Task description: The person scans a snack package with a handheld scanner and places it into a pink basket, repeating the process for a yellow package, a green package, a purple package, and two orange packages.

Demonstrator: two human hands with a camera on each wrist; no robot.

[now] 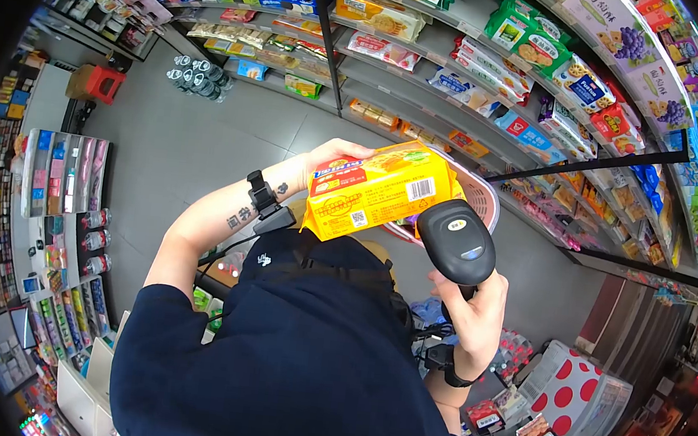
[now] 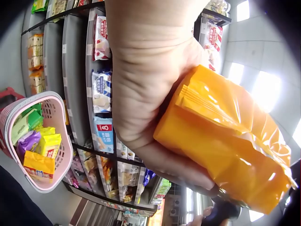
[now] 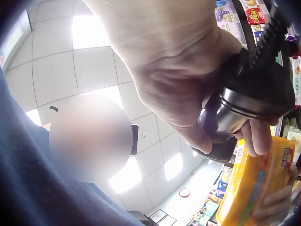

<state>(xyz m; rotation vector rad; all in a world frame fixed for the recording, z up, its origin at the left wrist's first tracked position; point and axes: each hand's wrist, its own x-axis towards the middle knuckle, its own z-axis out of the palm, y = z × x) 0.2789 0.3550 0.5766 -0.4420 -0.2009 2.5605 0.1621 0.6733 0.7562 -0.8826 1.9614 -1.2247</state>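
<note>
A yellow-orange snack package (image 1: pixel 381 192) is gripped by the left hand (image 1: pixel 334 156), its barcode side facing up. In the left wrist view the left hand (image 2: pixel 155 94) curls round the package (image 2: pixel 221 141). The right hand (image 1: pixel 474 314) holds a black handheld scanner (image 1: pixel 457 241) by its handle, the scanner's head beside the package's right end. In the right wrist view, fingers of the right hand (image 3: pixel 178 89) wrap the scanner (image 3: pixel 244 94), with the package (image 3: pixel 256 183) below it. Whether scanner and package touch, I cannot tell.
A pink basket (image 1: pixel 485 199) with several snack packs stands beyond the package; the left wrist view shows the basket (image 2: pixel 66 155) too. Shelves (image 1: pixel 395 88) of packaged food curve across the front and right. Wrapped bottles (image 1: pixel 199 77) stand on the floor. A white case with red dots (image 1: pixel 561 390) is at the lower right.
</note>
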